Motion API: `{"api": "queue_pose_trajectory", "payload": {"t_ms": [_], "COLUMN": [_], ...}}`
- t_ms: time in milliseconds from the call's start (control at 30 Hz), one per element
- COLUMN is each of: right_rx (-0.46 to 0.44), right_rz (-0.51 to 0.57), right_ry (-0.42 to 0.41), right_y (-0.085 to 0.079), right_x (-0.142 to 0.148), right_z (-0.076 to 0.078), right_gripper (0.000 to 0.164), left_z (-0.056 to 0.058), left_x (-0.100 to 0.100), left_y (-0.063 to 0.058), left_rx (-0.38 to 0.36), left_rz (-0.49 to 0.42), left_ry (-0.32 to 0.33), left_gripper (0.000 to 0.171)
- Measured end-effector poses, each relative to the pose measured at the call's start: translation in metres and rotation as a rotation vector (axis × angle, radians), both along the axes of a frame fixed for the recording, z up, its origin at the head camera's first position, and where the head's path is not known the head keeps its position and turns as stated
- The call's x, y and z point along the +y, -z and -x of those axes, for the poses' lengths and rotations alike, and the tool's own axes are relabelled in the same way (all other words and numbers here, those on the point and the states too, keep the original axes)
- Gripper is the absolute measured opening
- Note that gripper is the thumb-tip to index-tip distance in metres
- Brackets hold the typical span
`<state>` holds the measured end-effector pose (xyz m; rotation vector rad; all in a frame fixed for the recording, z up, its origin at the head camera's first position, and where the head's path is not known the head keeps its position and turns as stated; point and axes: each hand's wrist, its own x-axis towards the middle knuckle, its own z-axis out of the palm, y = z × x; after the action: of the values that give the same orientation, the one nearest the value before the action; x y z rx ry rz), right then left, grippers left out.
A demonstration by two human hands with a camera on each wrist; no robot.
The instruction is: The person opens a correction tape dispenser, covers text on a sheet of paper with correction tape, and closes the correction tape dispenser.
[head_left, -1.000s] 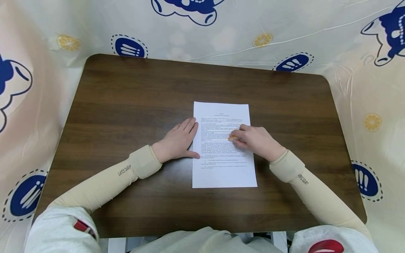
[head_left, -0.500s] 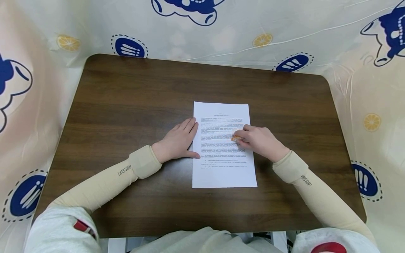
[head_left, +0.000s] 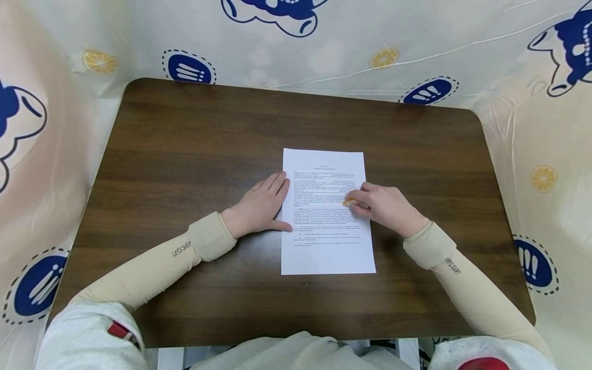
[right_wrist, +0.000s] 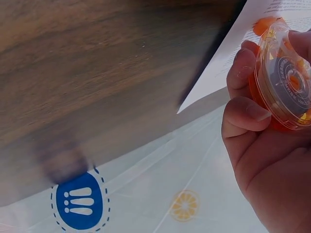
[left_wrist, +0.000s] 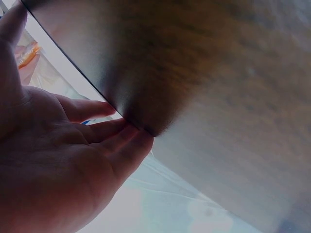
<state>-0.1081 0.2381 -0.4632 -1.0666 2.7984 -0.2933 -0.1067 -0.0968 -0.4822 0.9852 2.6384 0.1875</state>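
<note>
A printed white sheet of paper (head_left: 324, 262) lies flat, with white gaps in some of its upper text lines. At its left edge, my left hand (head_left: 259, 205) rests with fingers extended, fingertips and thumb on the margin. My right hand (head_left: 386, 208) pinches an orange and clear correction tape dispenser (right_wrist: 286, 82), its tip low over the text right of the middle. Seen from the right wrist, the fingers curl round the dispenser's round body, and the tape spool shows through the clear case. In the head view most of the dispenser (head_left: 349, 202) is hidden by the fingers.
The sheet lies on a dark brown wooden table (head_left: 208, 133) with rounded corners. Patterned white plastic sheeting (head_left: 324, 56) hangs behind the table and on both sides.
My right hand has slid a short way to the right across the sheet with the correction tape dispenser. My left hand and the paper have stayed in place.
</note>
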Motion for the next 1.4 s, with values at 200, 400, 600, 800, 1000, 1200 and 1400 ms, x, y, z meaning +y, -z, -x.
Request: {"api": "queue_pose_trajectory", "payload": {"t_ms": [200, 400, 600, 800, 1000, 1200, 1400], "right_rx": [-0.013, -0.040, -0.026, -0.015, -0.019, -0.015, -0.001], "right_rz": [0.024, 0.013, -0.006, -0.007, -0.018, -0.024, -0.021], "right_ry": [0.012, 0.035, 0.033, 0.035, 0.046, 0.060, 0.067], "right_y": [0.000, 0.000, 0.001, 0.001, -0.001, -0.001, 0.001], "right_x": [0.004, 0.009, 0.013, 0.017, 0.021, 0.025, 0.028], "right_z": [0.000, 0.000, 0.000, 0.000, -0.001, -0.002, -0.002], "right_gripper": [0.022, 0.024, 0.024, 0.025, 0.026, 0.027, 0.027], "left_z": [0.000, 0.001, 0.001, 0.001, 0.002, 0.003, 0.003], "left_x": [0.000, 0.001, 0.001, 0.001, 0.002, 0.002, 0.001], "left_y": [0.002, 0.002, 0.000, 0.001, 0.002, 0.004, 0.004], "left_rx": [-0.006, -0.014, -0.011, -0.013, -0.019, -0.016, -0.020], "left_rz": [-0.006, 0.003, 0.009, 0.010, 0.011, 0.007, 0.007], "left_ry": [-0.003, -0.006, -0.006, -0.008, -0.012, -0.010, -0.010], "left_gripper": [0.119, 0.119, 0.119, 0.119, 0.119, 0.119, 0.119]}}
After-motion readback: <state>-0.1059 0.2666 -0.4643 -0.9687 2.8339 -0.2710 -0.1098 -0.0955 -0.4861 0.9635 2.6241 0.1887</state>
